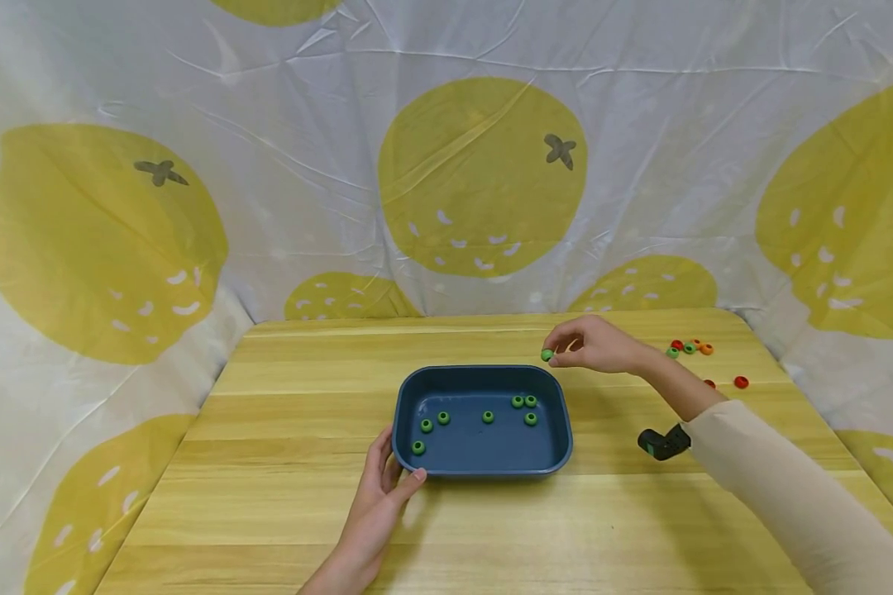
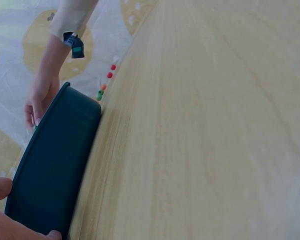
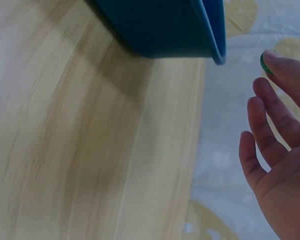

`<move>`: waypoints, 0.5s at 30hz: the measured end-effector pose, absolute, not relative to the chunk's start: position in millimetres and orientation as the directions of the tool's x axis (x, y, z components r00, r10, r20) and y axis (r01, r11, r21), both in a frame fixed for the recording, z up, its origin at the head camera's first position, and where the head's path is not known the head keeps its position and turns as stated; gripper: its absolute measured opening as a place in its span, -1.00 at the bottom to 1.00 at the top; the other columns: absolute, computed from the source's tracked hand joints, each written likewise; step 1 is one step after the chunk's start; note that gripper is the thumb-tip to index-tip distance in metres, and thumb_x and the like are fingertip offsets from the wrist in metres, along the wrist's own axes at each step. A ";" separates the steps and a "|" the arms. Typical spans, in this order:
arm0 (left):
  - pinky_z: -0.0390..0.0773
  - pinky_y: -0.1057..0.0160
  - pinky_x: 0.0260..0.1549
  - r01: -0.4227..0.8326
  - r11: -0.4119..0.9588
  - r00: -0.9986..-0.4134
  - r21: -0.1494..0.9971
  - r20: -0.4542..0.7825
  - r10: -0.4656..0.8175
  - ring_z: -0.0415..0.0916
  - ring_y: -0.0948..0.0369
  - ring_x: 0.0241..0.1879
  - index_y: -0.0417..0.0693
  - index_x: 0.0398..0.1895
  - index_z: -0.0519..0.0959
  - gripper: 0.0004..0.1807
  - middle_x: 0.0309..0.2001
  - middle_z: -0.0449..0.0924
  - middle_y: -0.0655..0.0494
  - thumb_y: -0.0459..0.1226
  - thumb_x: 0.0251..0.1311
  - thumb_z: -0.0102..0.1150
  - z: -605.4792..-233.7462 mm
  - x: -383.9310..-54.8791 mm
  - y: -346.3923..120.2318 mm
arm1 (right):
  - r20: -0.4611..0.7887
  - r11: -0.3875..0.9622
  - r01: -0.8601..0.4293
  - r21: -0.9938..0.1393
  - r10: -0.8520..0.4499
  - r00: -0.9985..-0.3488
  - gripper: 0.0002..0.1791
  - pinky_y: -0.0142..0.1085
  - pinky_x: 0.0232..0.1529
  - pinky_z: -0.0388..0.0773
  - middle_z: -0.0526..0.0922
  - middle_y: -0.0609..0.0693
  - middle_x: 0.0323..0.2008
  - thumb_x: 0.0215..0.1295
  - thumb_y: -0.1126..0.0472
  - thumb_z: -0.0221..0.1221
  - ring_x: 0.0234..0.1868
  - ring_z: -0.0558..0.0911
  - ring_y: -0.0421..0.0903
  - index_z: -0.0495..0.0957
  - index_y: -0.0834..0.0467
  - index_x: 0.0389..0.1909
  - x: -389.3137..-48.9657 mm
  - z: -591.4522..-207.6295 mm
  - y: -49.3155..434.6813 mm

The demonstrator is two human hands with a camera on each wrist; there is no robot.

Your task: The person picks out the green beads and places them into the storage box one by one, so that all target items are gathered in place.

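Note:
A dark blue rectangular tray (image 1: 484, 474) stands on the wooden table, with several green beads (image 1: 487, 417) scattered over its floor. My left hand (image 1: 375, 496) grips the tray's near left corner, the thumb at the front rim and the fingers along the left side. Just beyond the far right corner, my right hand (image 1: 594, 343) pinches a green bead (image 1: 546, 355) between thumb and fingertip, above rim height. In the right wrist view that bead (image 3: 264, 64) is mostly hidden by a finger, and the other fingers are loosely bent.
Red, green and orange beads (image 1: 689, 348) lie in a loose group at the table's far right; a red bead (image 1: 741, 382) lies nearer. A black device (image 1: 664, 443) is strapped at the right wrist. Lemon-printed cloth (image 1: 484, 178) hangs behind the table (image 1: 283, 463).

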State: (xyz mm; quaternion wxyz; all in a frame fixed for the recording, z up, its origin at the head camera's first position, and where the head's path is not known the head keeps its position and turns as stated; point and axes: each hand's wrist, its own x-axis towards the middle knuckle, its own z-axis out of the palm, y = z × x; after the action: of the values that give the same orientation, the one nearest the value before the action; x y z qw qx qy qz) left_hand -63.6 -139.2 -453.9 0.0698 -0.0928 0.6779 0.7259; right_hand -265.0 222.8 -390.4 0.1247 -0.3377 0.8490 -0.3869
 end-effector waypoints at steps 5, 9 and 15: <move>0.16 -0.20 0.42 -0.229 -0.078 -0.973 0.970 -0.231 -0.019 -0.11 -0.18 0.58 0.07 0.67 -0.05 -0.06 0.65 -0.14 -0.08 -0.37 0.38 0.28 -454.1 -63.1 -138.7 | 0.058 0.449 -0.514 -0.731 -0.709 -0.702 -0.86 -0.07 0.00 0.65 0.71 -0.08 -0.15 0.37 0.22 0.37 -0.14 0.66 -0.05 0.74 0.13 -0.11 -264.7 -386.1 207.3; 0.16 -0.22 0.42 -0.229 -0.067 -0.973 0.971 -0.231 -0.024 -0.10 -0.19 0.58 0.08 0.67 -0.05 -0.06 0.65 -0.12 -0.08 -0.35 0.38 0.29 -453.2 -63.4 -138.5 | 0.069 0.430 -0.541 -0.723 -0.734 -0.676 -0.86 -0.04 0.01 0.64 0.71 -0.10 -0.16 0.38 0.21 0.37 -0.14 0.66 -0.06 0.74 0.13 -0.11 -265.8 -383.4 196.0; 0.16 -0.22 0.42 -0.229 -0.064 -0.972 0.971 -0.231 -0.032 -0.10 -0.20 0.57 0.08 0.67 -0.05 -0.06 0.64 -0.10 -0.10 -0.35 0.37 0.29 -453.7 -63.2 -138.7 | 0.079 0.410 -0.570 -0.712 -0.760 -0.645 -0.85 -0.03 0.01 0.63 0.72 -0.09 -0.16 0.38 0.20 0.37 -0.13 0.66 -0.05 0.74 0.11 -0.09 -269.2 -383.5 178.3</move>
State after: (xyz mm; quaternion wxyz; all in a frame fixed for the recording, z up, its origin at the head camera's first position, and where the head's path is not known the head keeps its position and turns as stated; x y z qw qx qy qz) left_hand -63.2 -138.7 -453.7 0.0681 -0.0959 0.6807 0.7230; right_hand -269.2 178.3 -383.5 0.1294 -0.4009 0.8296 -0.3664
